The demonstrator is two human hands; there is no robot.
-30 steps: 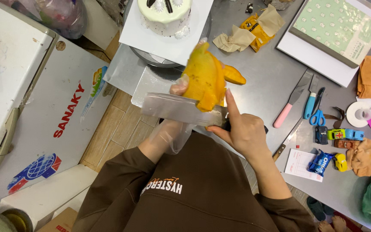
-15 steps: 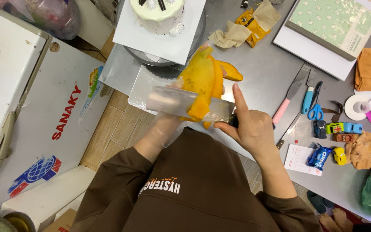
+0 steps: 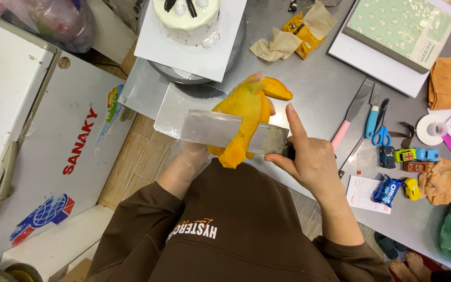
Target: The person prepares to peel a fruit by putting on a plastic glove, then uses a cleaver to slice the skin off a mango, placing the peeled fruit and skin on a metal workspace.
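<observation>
Right hand point(image 3: 314, 162) grips cleaver point(image 3: 220, 130) | left hand point(image 3: 184, 162) gloved, clasps mango point(image 3: 244, 112) | orange, peeled, slick

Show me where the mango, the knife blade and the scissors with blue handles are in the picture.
mango point(image 3: 244, 112): head view, on the peeled orange flesh above the blade.
knife blade point(image 3: 210, 129): head view, on the flat steel side left of the mango.
scissors with blue handles point(image 3: 381, 134): head view, on the blue handle loops.

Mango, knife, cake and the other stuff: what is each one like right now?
mango: partly peeled, skin hanging down, held up
cleaver: blade flat against the mango
left hand: in a clear glove, holding the mango
right hand: bare, gripping the cleaver
cake: whole, frosted white
scissors: closed, lying on the table
</observation>
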